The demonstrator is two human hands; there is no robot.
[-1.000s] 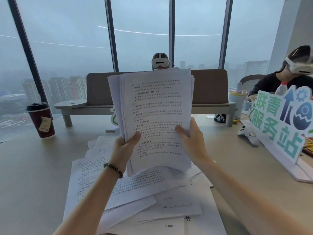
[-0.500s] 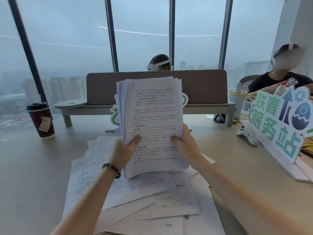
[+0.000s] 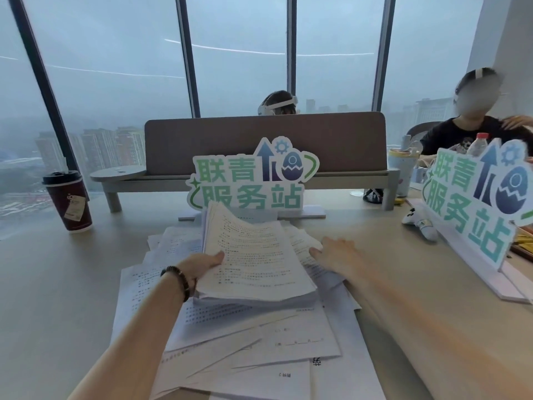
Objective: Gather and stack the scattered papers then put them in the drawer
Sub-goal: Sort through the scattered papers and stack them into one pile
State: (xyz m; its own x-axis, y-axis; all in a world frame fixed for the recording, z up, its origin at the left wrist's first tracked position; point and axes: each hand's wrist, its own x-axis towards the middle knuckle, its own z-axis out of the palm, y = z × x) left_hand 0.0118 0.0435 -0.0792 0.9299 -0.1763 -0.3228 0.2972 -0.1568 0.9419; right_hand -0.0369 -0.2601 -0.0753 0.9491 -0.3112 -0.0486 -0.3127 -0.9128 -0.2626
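Head view, left to right. A dark red paper cup (image 3: 68, 202) with a black lid and a hanging tag stands upright at the desk's (image 3: 52, 284) far left edge. The desk is a smooth, pale beige surface set against floor-to-ceiling windows (image 3: 115, 67) with dark frames; hazy towers show beyond.

The left hand (image 3: 202, 264), a beaded bracelet (image 3: 178, 278) on its wrist, grips the stack (image 3: 253, 261) at its left edge, thumb on the top sheet. The stack is a thick sheaf of white printed paper, its long axis running away from the wearer toward the windows, its near end low over the loose sheets (image 3: 259, 342) and its far end tilted up. Whether the near end touches them cannot be told. The loose sheets lie fanned and overlapping on the desk at centre, thin and flat, printed in small text.

Behind the stack stands a die-cut sign (image 3: 251, 180) with green characters on a flat base, and behind it a brown padded divider (image 3: 265, 140).

The right hand (image 3: 337, 252) rests with fingers straight on sheets just right of the stack, grasping nothing.

At far right stand a second sign (image 3: 473, 203), a white controller (image 3: 418, 223) and a plastic bottle (image 3: 478, 144). Two seated persons appear beyond.
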